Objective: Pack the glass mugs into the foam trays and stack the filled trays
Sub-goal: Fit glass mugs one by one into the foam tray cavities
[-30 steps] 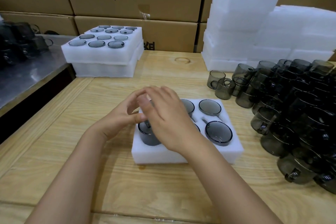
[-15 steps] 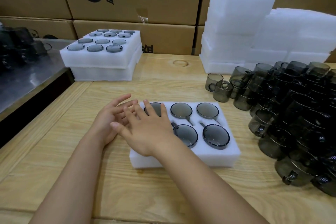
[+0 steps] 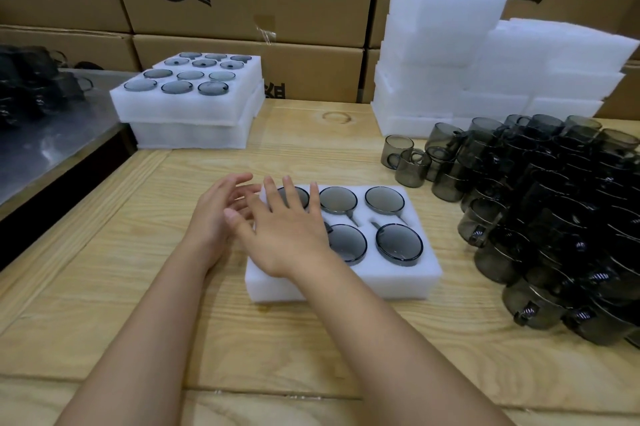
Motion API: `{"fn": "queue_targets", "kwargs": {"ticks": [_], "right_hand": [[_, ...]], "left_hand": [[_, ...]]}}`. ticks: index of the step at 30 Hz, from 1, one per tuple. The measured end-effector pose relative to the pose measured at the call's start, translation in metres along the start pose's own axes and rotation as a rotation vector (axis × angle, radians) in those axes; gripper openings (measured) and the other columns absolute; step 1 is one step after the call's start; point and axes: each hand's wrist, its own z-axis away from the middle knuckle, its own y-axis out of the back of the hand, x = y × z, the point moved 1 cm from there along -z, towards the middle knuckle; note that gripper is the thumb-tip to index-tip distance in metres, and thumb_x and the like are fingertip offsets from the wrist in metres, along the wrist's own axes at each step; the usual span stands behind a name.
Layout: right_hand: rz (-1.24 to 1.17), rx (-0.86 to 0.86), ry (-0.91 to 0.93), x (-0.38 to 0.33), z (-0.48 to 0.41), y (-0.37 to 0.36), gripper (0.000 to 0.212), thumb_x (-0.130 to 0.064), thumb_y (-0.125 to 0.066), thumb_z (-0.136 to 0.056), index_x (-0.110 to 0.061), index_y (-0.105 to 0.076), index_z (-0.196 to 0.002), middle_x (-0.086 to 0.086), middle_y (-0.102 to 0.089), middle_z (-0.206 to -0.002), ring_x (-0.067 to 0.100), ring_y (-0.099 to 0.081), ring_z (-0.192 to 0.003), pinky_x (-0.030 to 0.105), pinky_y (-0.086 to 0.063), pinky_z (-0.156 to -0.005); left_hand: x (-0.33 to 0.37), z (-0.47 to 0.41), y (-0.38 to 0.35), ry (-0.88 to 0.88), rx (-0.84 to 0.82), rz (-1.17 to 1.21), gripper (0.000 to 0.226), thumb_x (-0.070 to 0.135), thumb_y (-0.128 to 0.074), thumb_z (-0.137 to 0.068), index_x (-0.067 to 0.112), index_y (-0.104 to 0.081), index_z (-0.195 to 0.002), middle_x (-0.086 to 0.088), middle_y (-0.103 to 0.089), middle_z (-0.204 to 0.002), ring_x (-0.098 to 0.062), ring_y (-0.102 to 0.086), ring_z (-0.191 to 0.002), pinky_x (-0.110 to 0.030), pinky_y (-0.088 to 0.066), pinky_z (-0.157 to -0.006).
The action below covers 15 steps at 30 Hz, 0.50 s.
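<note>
Partly beneath right hand [image 3: 287,235], foam tray [image 3: 346,283].

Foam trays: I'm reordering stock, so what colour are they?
Plain white; the foam tray shows best in the head view.

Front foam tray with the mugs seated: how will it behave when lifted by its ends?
The foam tray looks thick and blocky, so probably stiff, with perhaps slight flex. The glass mugs sit deep, rims near flush, so they are unlikely to tip out. Most of the weight is likely glass.
</note>
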Motion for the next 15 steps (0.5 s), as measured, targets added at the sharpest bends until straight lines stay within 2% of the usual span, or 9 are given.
{"fn": "queue_targets", "kwargs": {"ticks": [3,5,7,8,9,10,12,14,15], "right_hand": [[-0.032,-0.008,-0.005,0.000,0.002,0.004,0.067,-0.061,-0.005,-0.093,-0.026,-0.014,-0.150,-0.001,0.006,-0.159,0.023,0.017,-0.144,0.051,0.021,-0.109],[-0.050,0.048,-0.020,-0.002,0.006,0.007,0.067,-0.059,-0.009,-0.095,-0.020,-0.023,-0.148,0.003,-0.007,-0.159,0.026,0.004,-0.145,0.049,0.011,-0.114],[-0.048,0.223,-0.016,-0.005,0.017,0.009,0.061,-0.052,-0.018,-0.098,-0.011,-0.044,-0.134,0.011,-0.042,-0.143,0.030,-0.033,-0.133,0.043,-0.015,-0.112],[-0.040,0.355,0.011,-0.006,0.024,0.012,0.055,-0.048,-0.024,-0.099,-0.008,-0.055,-0.120,0.012,-0.058,-0.123,0.030,-0.048,-0.117,0.039,-0.026,-0.104],[-0.045,0.504,0.055,-0.005,0.031,0.014,0.048,-0.043,-0.031,-0.099,-0.007,-0.062,-0.106,0.010,-0.065,-0.105,0.030,-0.056,-0.103,0.039,-0.033,-0.098],[-0.056,0.665,0.109,-0.002,0.039,0.017,0.043,-0.037,-0.036,-0.097,-0.007,-0.066,-0.096,0.008,-0.068,-0.095,0.029,-0.059,-0.094,0.040,-0.039,-0.094],[-0.054,0.937,0.153,0.016,0.054,0.026,0.032,-0.028,-0.046,-0.091,-0.007,-0.070,-0.086,0.007,-0.069,-0.093,0.026,-0.063,-0.091,0.044,-0.044,-0.092],[-0.024,1.040,0.055,0.047,0.065,0.038,0.029,-0.026,-0.048,-0.088,-0.007,-0.071,-0.088,0.007,-0.069,-0.098,0.025,-0.063,-0.096,0.046,-0.042,-0.095],[-0.040,1.011,-0.051,0.065,0.070,0.043,0.033,-0.029,-0.046,-0.088,-0.009,-0.070,-0.093,0.006,-0.069,-0.102,0.025,-0.062,-0.100,0.046,-0.038,-0.100]], "left_hand": [[-0.005,0.003,-0.004,-0.040,-0.003,-0.045,0.022,0.019,-0.041,-0.101,0.011,-0.062,-0.104,-0.006,-0.068,-0.094,-0.007,-0.070,-0.070,-0.016,-0.052,-0.058],[-0.007,0.003,-0.005,-0.046,-0.017,-0.092,0.021,0.017,-0.043,-0.101,0.011,-0.063,-0.103,-0.005,-0.068,-0.091,-0.006,-0.069,-0.068,-0.015,-0.051,-0.059],[-0.008,0.003,-0.005,-0.033,-0.024,-0.121,0.020,0.018,-0.046,-0.100,0.015,-0.065,-0.099,-0.002,-0.069,-0.086,-0.007,-0.068,-0.068,-0.016,-0.052,-0.059],[-0.008,0.003,-0.005,-0.030,-0.024,-0.140,0.019,0.018,-0.048,-0.099,0.017,-0.066,-0.097,-0.001,-0.070,-0.084,-0.008,-0.067,-0.070,-0.016,-0.052,-0.060],[-0.008,0.004,-0.005,-0.036,-0.028,-0.158,0.017,0.019,-0.050,-0.098,0.018,-0.067,-0.096,0.001,-0.070,-0.084,-0.008,-0.066,-0.072,-0.017,-0.052,-0.062],[-0.007,0.004,-0.005,-0.046,-0.040,-0.172,0.016,0.019,-0.052,-0.097,0.018,-0.067,-0.095,0.002,-0.071,-0.084,-0.009,-0.066,-0.074,-0.017,-0.052,-0.063],[-0.007,0.006,-0.006,-0.056,-0.073,-0.183,0.015,0.019,-0.052,-0.097,0.015,-0.066,-0.099,0.006,-0.072,-0.086,-0.010,-0.067,-0.080,-0.018,-0.052,-0.066],[-0.005,0.007,-0.008,-0.041,-0.080,-0.221,0.016,0.020,-0.050,-0.098,0.018,-0.065,-0.104,0.008,-0.072,-0.096,-0.014,-0.067,-0.090,-0.023,-0.053,-0.074],[-0.003,0.007,-0.008,-0.043,-0.081,-0.245,0.017,0.022,-0.050,-0.099,0.022,-0.065,-0.107,0.009,-0.070,-0.104,-0.014,-0.066,-0.097,-0.025,-0.052,-0.079]]}}
